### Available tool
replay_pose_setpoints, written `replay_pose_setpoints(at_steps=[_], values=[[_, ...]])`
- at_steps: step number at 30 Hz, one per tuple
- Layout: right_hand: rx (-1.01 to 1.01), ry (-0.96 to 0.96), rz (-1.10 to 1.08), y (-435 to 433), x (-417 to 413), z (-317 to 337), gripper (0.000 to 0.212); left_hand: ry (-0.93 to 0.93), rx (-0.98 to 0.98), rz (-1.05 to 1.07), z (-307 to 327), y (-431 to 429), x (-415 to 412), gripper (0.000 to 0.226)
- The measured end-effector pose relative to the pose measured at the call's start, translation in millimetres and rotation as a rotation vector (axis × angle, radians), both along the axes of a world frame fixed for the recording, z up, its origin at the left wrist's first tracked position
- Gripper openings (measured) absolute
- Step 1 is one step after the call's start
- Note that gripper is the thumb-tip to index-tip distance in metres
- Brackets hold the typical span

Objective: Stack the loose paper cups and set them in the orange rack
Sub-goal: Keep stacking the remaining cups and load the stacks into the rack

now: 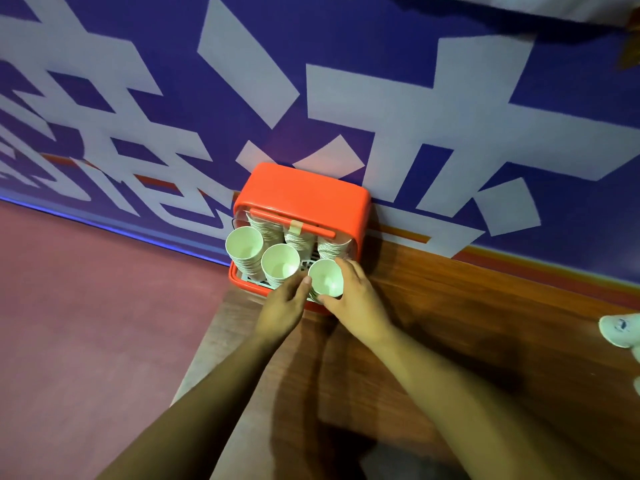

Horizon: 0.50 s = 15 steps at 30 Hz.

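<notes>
An orange rack (301, 192) stands against the wall at the far left corner of the wooden table. Several stacks of white paper cups fill it: one at the front left (244, 245), one in the front middle (280, 263), more behind under the lid. Both my hands hold a third stack (325, 277) at the rack's front right. My right hand (356, 299) wraps around its right side. My left hand (282, 306) touches its left side with thumb and fingertips. The stack's lower part is hidden by my hands.
The wooden table (467, 306) runs to the right; its left edge drops to a reddish floor (86, 323). A purple wall with large white characters (381, 98) rises right behind the rack. A white crumpled object (620, 329) lies at the table's right edge.
</notes>
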State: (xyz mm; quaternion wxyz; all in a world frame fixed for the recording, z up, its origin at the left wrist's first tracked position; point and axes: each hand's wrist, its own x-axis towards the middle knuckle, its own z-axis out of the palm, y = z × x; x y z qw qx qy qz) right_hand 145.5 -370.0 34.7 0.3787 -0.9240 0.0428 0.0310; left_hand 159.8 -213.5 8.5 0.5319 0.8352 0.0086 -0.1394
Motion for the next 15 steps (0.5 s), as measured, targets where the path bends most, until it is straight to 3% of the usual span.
replay_pose_setpoints(at_steps=[15], values=[[0.11, 0.118, -0.071, -3.9, 10.5, -33.6, 0.079, 0.009, 0.115, -0.08, -32.3, 2.3, 5.1, 0.036]])
